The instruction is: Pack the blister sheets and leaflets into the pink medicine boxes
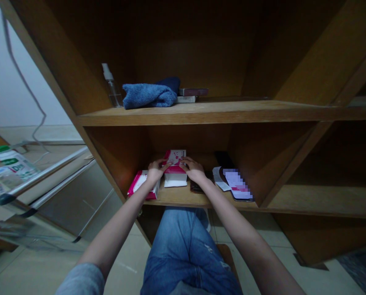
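Observation:
A pink-and-white box [174,157] sits on the lower shelf in the middle of the view. My left hand [156,170] grips its left side, and my right hand [194,169] grips its right side, both thumbs on the upper face. In front of the box, a white flat piece [176,180] projects toward me; I cannot tell if it is part of the box. Another pink-and-white box [142,185] lies by my left wrist. Close to my right wrist is a dark flat item [197,188], partly hidden.
Right on this shelf are a phone [239,185] with a blurred screen and a white paper [221,179]. The upper shelf bears a spray bottle [112,88], a blue cloth [150,95] and small flat boxes [187,98]. A metal-framed stand [55,172] with a green-capped bottle [13,160] is left.

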Tool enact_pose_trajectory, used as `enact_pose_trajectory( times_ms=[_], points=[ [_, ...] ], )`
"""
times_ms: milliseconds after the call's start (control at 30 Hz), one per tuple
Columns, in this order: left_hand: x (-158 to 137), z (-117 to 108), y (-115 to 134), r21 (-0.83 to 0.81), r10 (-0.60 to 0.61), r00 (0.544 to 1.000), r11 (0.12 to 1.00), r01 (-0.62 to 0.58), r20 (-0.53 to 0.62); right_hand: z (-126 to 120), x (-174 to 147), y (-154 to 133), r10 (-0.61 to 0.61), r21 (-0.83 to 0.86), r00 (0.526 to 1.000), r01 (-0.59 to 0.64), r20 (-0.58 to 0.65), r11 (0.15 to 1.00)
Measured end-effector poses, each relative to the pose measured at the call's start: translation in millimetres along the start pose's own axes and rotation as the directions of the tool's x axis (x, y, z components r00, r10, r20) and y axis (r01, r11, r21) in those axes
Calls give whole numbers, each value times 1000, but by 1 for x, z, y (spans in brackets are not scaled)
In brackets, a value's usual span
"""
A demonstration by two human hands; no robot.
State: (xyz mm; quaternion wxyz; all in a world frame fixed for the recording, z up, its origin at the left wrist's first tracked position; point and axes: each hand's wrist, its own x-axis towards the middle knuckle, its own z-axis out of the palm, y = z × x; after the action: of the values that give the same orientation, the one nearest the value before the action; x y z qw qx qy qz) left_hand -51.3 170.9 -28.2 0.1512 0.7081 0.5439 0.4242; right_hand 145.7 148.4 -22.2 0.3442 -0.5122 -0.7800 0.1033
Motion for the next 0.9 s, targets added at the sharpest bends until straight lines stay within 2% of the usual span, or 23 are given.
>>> enact_pose_trajectory(
  times_ms=[233,400,533,900],
  points=[
    [-1,-3,-2,8,55,998,998,-56,25,0,0,1,-8,22,1000,8,-5,1000],
    [-3,-7,-9,-127,96,990,988,-83,101,3,0,2,-1,41,1000,2,-18,999],
    [-3,-6,-13,-172,95,990,982,-76,107,6,0,3,4,51,1000,-2,-27,999],
    [-2,-4,-12,-140,39,995,990,-25,97,8,1,3,3,113,999,2,-41,994]
  ],
)
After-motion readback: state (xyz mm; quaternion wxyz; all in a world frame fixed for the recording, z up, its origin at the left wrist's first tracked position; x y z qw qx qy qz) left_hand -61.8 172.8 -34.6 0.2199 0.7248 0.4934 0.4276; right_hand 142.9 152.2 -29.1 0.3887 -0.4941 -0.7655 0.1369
